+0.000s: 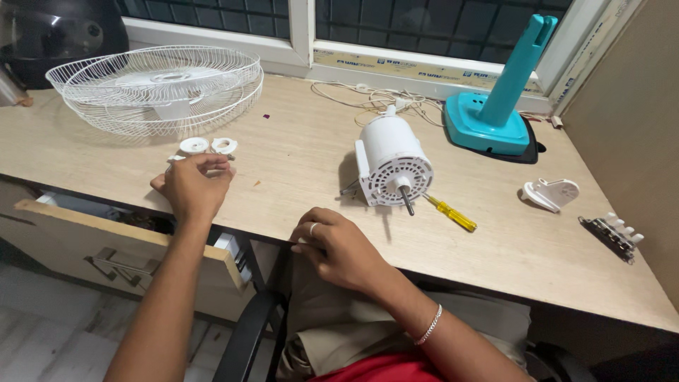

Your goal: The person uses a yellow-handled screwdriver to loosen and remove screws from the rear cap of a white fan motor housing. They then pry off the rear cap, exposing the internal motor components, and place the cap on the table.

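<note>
At the front edge of the wooden desk (297, 159), the left hand (192, 187) rests with its fingers curled in, the fingertips pinched together over something small and white; what it grips is too hidden by the fingers to make out. Just beyond that hand lie two small white round caps (209, 146), side by side and touching. The right hand (339, 247) sits loosely curled at the desk edge, palm down, a ring on one finger; whether it holds anything cannot be told from here. A bracelet shows on that wrist.

In the middle of the desk lies one white fan motor (391, 164) on its side, its metal shaft pointing toward the person. A yellow-handled screwdriver (450, 213) lies just beside it, its tip hidden behind the motor. Behind the left hand sit two white wire fan guards (155, 88), stacked one inside the other, with what look like blades showing through them. At the back right stands one teal fan stand (495, 106); loose white cord lies tangled between it and the motor. To the right are one white plastic bracket (552, 193) and one switch block (612, 233) with white buttons. An open drawer (127, 247) hangs below the desk, its contents mostly hidden.
</note>
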